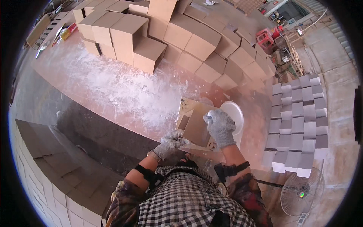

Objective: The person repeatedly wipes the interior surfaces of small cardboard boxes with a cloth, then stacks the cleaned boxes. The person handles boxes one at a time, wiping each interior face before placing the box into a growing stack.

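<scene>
A small brown cardboard box (197,129) is tilted over the near edge of the table, in front of me. My left hand (172,143), in a grey knit glove, pinches its near left corner. My right hand (220,126), gloved the same way, is closed at the box's right side; whatever its fingers hold, if anything, is hidden. Beneath the box lies a stained, light-coloured board (187,104). A round white tub (238,113) stands just beyond my right hand, partly covered by it.
Brown cardboard boxes (181,34) are piled along the table's far side. White smears cover the reddish tabletop (124,87). To the right rise stacked grey-and-white boxes (297,121), with a wire fan (301,193) nearer me. More stacked pieces (60,166) line the lower left. Red stools (265,39) stand far right.
</scene>
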`<state>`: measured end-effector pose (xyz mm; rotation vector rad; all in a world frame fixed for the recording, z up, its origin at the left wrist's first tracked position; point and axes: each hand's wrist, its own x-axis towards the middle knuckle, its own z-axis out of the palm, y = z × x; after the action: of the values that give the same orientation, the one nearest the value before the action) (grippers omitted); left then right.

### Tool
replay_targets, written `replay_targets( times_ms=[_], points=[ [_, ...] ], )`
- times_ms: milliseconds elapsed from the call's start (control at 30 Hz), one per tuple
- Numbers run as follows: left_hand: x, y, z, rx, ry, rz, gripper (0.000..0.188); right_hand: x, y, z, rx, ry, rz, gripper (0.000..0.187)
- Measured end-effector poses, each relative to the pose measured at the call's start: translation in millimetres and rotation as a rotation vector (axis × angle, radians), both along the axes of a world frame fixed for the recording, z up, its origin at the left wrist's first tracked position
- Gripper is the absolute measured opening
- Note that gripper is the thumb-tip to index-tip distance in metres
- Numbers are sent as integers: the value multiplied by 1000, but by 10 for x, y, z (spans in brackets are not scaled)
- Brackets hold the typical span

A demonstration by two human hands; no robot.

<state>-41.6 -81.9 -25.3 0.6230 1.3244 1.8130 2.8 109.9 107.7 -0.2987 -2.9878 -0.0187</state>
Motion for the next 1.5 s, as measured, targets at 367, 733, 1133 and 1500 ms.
replay_targets(
  times_ms=[367, 733, 1133, 1500],
  points=[
    [-40, -57, -89, -39, 31, -52, 18, 670, -628, 263, -51, -38, 139, 8],
    [-39, -89, 113, -156, 83, -5, 24, 342, -85, -62, 89, 54, 68, 14],
    [44, 57, 225, -162, 138, -8, 27, 107, 97, 52, 74, 92, 11, 9],
    [26, -1, -407, -281, 286, 4, 35, 856, -64, 198, -554, 212, 118, 18]
  ],
)
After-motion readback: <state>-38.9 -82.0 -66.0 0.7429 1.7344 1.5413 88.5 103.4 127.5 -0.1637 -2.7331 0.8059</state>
